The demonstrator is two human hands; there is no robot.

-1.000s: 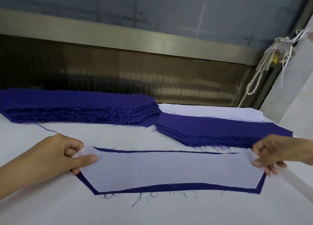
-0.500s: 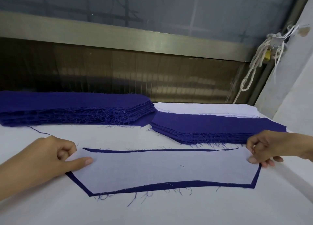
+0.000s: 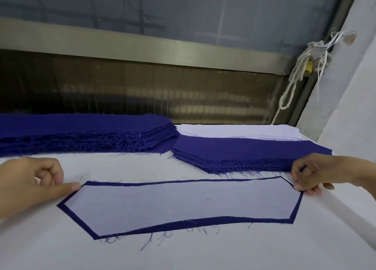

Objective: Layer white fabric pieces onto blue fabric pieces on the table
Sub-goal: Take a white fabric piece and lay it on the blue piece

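A white fabric piece (image 3: 183, 204) lies flat on a blue fabric piece (image 3: 203, 224), centre frame on the table (image 3: 61, 249). Your clenched left hand (image 3: 34, 182) sets its thumb at the left tip. Your right hand (image 3: 313, 174) curls at the right corner, grip unclear.

Two blue stacks, left stack (image 3: 81, 127) and right stack (image 3: 244, 149); one white stack (image 3: 234, 130). One white piece (image 3: 183, 204), one blue piece (image 3: 223, 221).
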